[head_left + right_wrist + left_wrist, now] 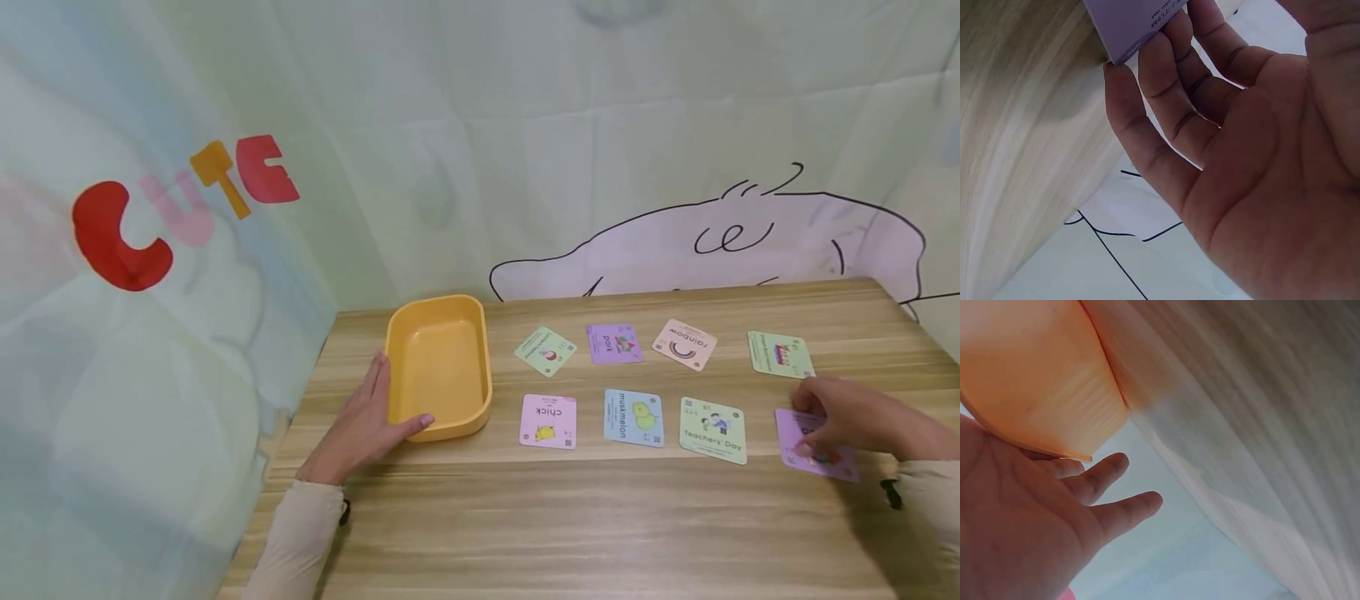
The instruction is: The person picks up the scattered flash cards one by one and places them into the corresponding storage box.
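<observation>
Purple card (834, 465), pinched in the right hand's (862, 417) curled fingers, could slip if held too lightly; the left hand's (363, 429) straight fingers touch the tray (442, 367).

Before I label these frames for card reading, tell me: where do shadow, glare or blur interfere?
Head view: shadow below the right hand darkens the table; the title on the Teachers' Day card reads, its smallest print doesn't. Left wrist view: table grain looks smeared, pale sheen streaks the yellow tray. Right wrist view: the right hand looks dim.
</observation>
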Available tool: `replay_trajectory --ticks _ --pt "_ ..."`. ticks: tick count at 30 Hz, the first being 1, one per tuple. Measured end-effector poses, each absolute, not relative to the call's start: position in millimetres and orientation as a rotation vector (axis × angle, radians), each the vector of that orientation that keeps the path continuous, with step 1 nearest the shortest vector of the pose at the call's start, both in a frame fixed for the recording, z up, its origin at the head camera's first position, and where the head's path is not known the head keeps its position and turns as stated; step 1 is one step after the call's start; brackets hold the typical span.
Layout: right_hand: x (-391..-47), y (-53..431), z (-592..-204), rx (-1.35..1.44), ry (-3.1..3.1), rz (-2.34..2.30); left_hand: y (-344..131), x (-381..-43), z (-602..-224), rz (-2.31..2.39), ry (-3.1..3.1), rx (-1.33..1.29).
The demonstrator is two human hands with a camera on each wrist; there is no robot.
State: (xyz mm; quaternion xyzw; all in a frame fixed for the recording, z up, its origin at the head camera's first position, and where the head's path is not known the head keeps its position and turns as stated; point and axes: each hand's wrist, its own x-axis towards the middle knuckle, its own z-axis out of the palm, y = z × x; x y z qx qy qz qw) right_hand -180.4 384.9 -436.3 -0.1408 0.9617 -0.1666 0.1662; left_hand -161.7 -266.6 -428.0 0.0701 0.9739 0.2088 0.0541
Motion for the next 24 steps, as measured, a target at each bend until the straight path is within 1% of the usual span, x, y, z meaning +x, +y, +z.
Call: replay_trajectory --ticks 11,24 --pt "-183.0 389.0 -437.4 -0.409 2.664 -0.556 -268.2 -161.7 -429.6 0.638 2.961 0.215" --pt "-185.1 395.2 -437.3 -0.411 2.632 -0.548 -268.1 -162.0 -429.3 0.646 2.962 0.222"
